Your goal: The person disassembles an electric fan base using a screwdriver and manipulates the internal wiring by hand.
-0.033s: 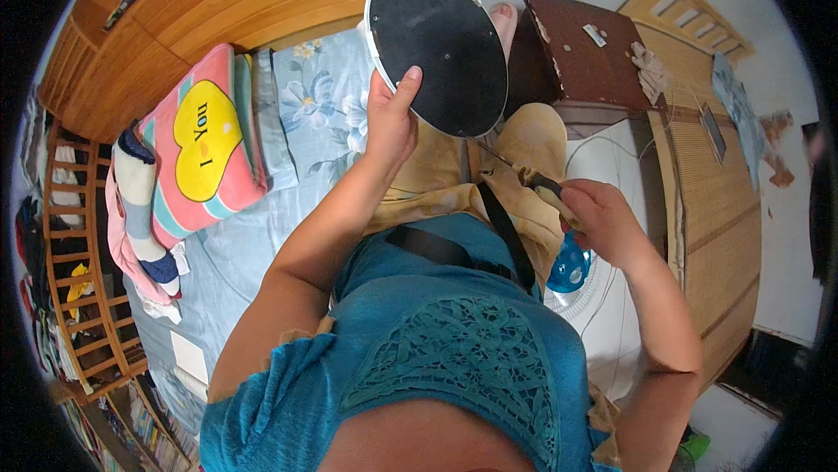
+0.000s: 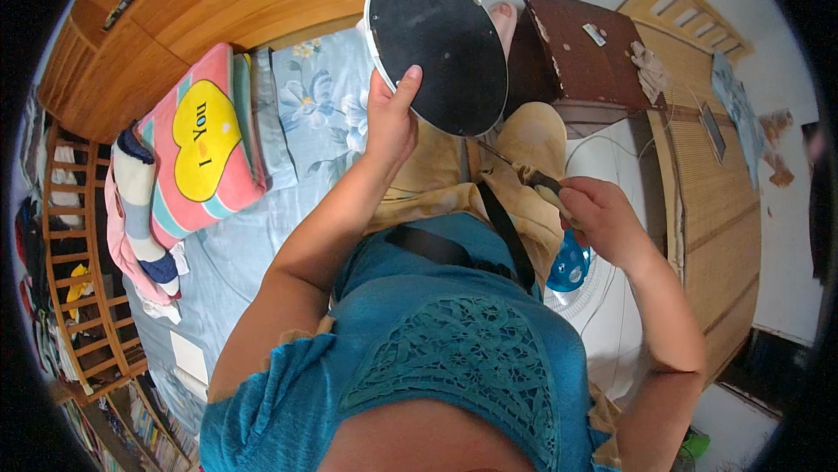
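My left hand [image 2: 393,123] grips a round black panel with a white rim [image 2: 441,53] by its near left edge, thumb lying on the black face. Small metal clips show along its rim, and its other side is hidden. A screwdriver [image 2: 546,186] is in my right hand [image 2: 602,219], fingers wrapped round the handle. Its thin shaft points up and left, towards the panel's lower edge. In this view the tip lies just below that edge; whether it touches cannot be told. Both hands are above my lap and yellow trousers [image 2: 419,175].
I sit at the edge of a bed with a blue flowered sheet [image 2: 305,105]. A pink cushion [image 2: 209,144] lies on the left. To the right stand a dark brown table [image 2: 567,44] and a mat-covered bed [image 2: 724,227]. A blue and white fan [image 2: 569,269] is on the floor.
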The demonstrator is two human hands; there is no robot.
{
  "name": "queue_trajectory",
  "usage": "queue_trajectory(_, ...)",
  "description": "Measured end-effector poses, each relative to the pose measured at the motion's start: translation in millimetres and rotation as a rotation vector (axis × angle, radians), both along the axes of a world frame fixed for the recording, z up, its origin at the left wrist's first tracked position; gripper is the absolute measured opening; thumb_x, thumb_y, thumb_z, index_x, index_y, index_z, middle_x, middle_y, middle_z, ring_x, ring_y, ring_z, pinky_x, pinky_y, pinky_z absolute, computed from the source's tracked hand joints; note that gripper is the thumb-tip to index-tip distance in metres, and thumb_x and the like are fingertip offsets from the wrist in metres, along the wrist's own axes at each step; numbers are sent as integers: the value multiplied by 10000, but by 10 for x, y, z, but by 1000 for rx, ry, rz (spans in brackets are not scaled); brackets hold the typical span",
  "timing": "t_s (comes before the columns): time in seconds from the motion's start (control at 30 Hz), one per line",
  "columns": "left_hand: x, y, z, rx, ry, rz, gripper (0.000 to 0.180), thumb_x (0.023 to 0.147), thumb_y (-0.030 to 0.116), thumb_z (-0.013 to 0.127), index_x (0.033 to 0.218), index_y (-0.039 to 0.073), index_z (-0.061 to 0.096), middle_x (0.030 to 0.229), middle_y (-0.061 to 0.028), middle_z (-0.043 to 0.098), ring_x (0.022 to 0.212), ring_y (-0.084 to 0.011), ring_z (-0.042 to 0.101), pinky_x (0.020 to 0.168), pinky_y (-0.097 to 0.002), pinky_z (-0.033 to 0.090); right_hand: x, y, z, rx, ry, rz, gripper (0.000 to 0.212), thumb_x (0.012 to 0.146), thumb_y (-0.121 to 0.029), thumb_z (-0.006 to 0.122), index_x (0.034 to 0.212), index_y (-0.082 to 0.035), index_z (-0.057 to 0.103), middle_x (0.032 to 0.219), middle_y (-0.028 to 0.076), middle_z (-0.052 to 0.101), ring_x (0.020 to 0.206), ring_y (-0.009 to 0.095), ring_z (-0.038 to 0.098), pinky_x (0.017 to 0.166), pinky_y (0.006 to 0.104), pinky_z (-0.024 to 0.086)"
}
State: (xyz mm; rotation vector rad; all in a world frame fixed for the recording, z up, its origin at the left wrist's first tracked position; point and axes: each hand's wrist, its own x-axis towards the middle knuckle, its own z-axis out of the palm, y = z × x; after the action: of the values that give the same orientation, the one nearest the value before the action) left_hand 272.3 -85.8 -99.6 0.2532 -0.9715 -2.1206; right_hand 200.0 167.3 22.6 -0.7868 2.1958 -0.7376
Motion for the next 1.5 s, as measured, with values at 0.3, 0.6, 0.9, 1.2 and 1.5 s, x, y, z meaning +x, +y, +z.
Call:
queue_trajectory(0.3,-6,28,-18,30,14,-12,363,883,72,539,1223,39,417,1187,-87,536,1075,-171,520,942,-317,400,334,-33,72,54,1072,577,331,817,-150,545,1119,-20,509,852,131,525,740,312,583,569,402,488)
queue_trajectory(0.6,-56,26,-48,18,-7,-2,358,877,82,546,1215,34,438,1172,-87,546,1067,-174,527,931,-314,407,246,-147,99,91,643,324,293,821,-176,534,1054,3,530,757,184,590,664,349,603,576,428,482)
queue_trajectory(0.9,-46,17,-48,30,-13,-31,374,875,86,549,1225,37,426,1174,-91,545,1066,-176,528,927,-315,413,337,-86,11,67,1060,665,284,834,-189,532,1065,-24,536,870,161,545,758,353,586,574,412,471)
queue_trajectory(1.2,-34,28,-76,-9,-28,2,364,882,92,547,1221,40,426,1179,-84,539,1073,-168,519,939,-310,395,165,-181,137,106,646,321,253,834,-184,541,1024,-17,549,873,172,526,757,364,578,663,450,474)
queue_trajectory(1.5,-4,22,-90,-30,-58,-11,399,879,116,557,1238,43,398,1192,-79,523,1085,-158,502,950,-307,379,221,-210,177,244,700,308,198,860,-201,517,934,-31,589,820,187,550,761,345,590,628,437,480)
